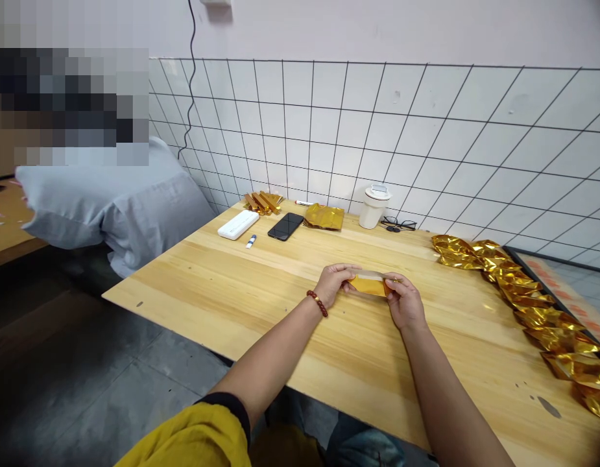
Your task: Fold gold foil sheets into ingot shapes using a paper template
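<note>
A small folded piece of gold foil paper is stretched between my two hands over the middle of the wooden table. A pale band runs along its far edge. My left hand, with a red bead bracelet at the wrist, pinches the paper's left end. The right end is pinched between the thumb and fingers of my right hand. Some fingertips are hidden behind the paper.
Along the right lies a row of folded gold foil pieces. Toward the wall are a white cup, eyeglasses, flat gold foil sheets, a phone, a white power bank and gold strips. A person in grey sits at left.
</note>
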A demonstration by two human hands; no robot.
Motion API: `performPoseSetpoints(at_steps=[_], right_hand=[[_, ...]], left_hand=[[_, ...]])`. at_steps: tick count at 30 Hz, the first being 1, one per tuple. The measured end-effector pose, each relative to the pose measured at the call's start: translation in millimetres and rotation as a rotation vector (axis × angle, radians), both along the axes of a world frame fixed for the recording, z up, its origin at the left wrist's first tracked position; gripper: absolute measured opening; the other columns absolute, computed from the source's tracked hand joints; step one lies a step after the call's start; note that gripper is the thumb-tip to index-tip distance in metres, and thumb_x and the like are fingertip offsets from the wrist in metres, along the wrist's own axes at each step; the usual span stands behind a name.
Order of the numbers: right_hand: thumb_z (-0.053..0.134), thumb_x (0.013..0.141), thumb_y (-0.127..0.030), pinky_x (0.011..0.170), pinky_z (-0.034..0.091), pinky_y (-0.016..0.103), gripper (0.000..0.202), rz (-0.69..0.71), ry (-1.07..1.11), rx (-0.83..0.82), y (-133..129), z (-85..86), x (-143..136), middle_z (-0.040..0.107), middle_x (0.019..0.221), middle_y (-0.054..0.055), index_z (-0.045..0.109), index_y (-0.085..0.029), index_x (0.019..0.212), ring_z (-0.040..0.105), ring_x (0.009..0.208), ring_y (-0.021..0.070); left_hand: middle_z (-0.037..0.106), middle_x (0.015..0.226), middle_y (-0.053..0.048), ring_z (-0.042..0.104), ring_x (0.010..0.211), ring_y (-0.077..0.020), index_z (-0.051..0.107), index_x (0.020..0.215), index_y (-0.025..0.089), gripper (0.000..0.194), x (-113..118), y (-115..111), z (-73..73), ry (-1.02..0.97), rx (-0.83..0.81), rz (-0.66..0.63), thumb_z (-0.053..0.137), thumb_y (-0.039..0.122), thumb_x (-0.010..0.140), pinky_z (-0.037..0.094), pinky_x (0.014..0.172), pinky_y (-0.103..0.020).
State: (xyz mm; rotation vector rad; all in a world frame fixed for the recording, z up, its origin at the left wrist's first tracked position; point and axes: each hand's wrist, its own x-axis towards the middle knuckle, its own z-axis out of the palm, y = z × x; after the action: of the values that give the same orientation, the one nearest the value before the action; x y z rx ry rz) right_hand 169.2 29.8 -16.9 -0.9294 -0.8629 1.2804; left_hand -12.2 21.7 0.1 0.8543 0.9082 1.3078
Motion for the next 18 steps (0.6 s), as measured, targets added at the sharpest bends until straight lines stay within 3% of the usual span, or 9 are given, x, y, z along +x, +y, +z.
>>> performPoseSetpoints(at_steps=[10,18], right_hand=[[0.076,0.049,-0.017,0.036,0.03,0.018,0.017,0.018,0.039,-0.046,-1.0,4.1,0.9,0.06,0.058,-0.002,0.07,-0.02,0.065,0.044,0.044,0.0065],[0.071,0.051,-0.018,0.038,0.041,0.022,0.014,0.031,0.044,-0.038,-1.1,6.1,3.6,0.057,0.053,-0.005,0.068,-0.021,0.064,0.039,0.036,0.005]], left_hand=[[0.069,0.063,-0.003,0.05,0.037,-0.0073,0.074,0.07,0.013,0.018,0.0,-1.2,1.6,-0.022,0.011,0.002,0.066,0.018,0.055,0.036,0.041,-0.022],[0.068,0.063,-0.005,0.052,0.042,-0.0088,0.074,0.07,0.013,0.018,-0.5,-1.2,1.0,-0.07,0.026,-0.035,0.065,0.017,0.055,0.036,0.046,-0.024]])
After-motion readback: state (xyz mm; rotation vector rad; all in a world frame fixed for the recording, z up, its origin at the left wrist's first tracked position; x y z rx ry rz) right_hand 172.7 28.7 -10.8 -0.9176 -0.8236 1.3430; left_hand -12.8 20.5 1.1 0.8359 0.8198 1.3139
